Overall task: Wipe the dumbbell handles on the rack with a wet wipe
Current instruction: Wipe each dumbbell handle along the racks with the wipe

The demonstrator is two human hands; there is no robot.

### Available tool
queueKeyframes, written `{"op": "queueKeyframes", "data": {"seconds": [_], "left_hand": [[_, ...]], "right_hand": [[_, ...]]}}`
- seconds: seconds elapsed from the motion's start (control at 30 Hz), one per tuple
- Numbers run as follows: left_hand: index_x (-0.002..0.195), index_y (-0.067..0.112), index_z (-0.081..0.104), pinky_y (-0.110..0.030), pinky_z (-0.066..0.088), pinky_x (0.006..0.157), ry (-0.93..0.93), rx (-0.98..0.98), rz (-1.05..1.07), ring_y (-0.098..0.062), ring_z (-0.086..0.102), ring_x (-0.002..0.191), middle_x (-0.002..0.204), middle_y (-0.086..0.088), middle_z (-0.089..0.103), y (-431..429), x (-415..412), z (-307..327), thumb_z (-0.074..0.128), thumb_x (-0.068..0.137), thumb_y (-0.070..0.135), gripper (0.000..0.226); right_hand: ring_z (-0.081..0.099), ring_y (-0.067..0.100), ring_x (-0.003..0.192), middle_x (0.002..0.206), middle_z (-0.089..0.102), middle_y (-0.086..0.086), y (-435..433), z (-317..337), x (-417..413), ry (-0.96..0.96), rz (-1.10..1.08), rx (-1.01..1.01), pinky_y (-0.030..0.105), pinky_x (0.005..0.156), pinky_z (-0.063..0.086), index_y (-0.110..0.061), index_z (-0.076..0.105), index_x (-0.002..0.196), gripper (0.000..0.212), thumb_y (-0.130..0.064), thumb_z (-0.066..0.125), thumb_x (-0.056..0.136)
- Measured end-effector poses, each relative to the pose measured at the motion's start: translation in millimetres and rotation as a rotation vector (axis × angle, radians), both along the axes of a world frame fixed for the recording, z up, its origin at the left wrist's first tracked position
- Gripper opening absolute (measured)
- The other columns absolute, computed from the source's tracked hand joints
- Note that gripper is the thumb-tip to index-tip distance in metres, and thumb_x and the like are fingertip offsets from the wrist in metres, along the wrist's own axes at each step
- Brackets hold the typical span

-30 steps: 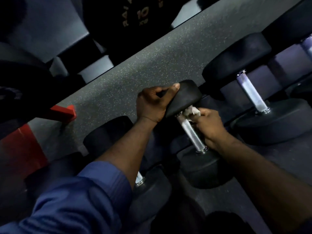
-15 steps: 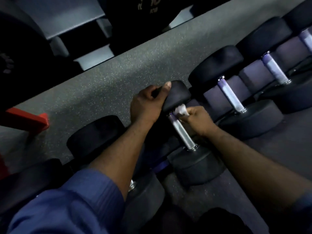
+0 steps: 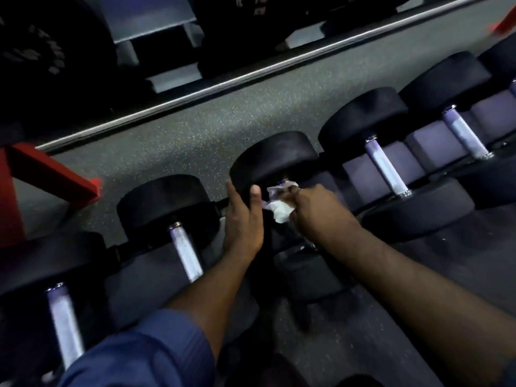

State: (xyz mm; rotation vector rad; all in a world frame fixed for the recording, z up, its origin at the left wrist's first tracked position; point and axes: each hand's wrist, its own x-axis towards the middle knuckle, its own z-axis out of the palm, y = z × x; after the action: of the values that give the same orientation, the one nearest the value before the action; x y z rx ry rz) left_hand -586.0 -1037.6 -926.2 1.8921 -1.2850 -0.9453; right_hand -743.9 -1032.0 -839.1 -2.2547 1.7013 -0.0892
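The fingers of the right hand are clamping a bunched white wet wipe against the far end of a handle. That handle belongs to the middle dumbbell and is now lying almost wholly hidden under the hand and the wipe. At nine o'clock from the wipe, the left hand is lying with fairly straight fingers against the near side of the dumbbell's far head. It is bracing the head rather than gripping it.

A second ago the left hand was curling over the top of that head, and a long bare stretch of handle was showing below the wipe. The left hand is now sitting lower and flatter, and the right hand is covering the stretch that was showing. Judging by this, the wiping stroke is travelling along this handle and the dumbbell is being steadied against rolling.

The view is also taking in more of the row. Bare handles are showing at two o'clock and further out, and others at eight o'clock and beyond. So most of the rack probably has yet to be wiped.
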Motion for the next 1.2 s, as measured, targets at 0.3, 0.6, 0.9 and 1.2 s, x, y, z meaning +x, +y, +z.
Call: {"op": "queueKeyframes", "data": {"seconds": [0.3,0.6,0.9,1.2], "left_hand": [[0.105,0.022,0.064,-0.041,0.058,0.08,-0.412,0.061,-0.196,-0.035,0.07,0.098,0.104,-0.01,0.073,4,14,-10,0.074,0.087,0.048,0.033],[0.124,0.016,0.057,-0.042,0.043,0.1,-0.605,-0.037,-0.614,-0.033,0.053,0.12,0.129,-0.012,0.058,8,0,-29,0.076,0.087,0.038,0.046],[0.115,0.007,0.066,-0.041,0.048,0.096,-0.433,-0.028,-0.516,-0.037,0.059,0.111,0.115,-0.02,0.064,0,6,-38,0.076,0.082,0.012,0.034],[0.119,0.009,0.067,-0.037,0.046,0.096,-0.42,-0.028,-0.509,-0.034,0.058,0.113,0.116,-0.018,0.065,3,4,-37,0.074,0.085,0.013,0.035]], "right_hand": [[0.068,0.041,0.076,0.096,0.074,0.016,8,-2,-4,-0.006,0.107,-0.127,0.042,0.065,0.056,-0.009,0.075,0.102,0.044,-0.036,0.046,0.082],[0.065,0.035,0.107,0.119,0.065,0.011,40,2,-6,0.244,-0.082,0.136,0.04,0.082,0.051,-0.019,0.061,0.122,0.038,-0.046,0.055,0.096],[0.065,0.036,0.11,0.121,0.07,0.014,1,3,-7,0.203,0.024,0.35,0.04,0.096,0.051,-0.022,0.071,0.122,0.064,-0.064,0.059,0.074],[0.07,0.028,0.102,0.111,0.075,0.008,-13,-1,-21,0.073,-0.046,0.409,0.038,0.093,0.056,-0.039,0.076,0.114,0.045,-0.044,0.067,0.07]]}}
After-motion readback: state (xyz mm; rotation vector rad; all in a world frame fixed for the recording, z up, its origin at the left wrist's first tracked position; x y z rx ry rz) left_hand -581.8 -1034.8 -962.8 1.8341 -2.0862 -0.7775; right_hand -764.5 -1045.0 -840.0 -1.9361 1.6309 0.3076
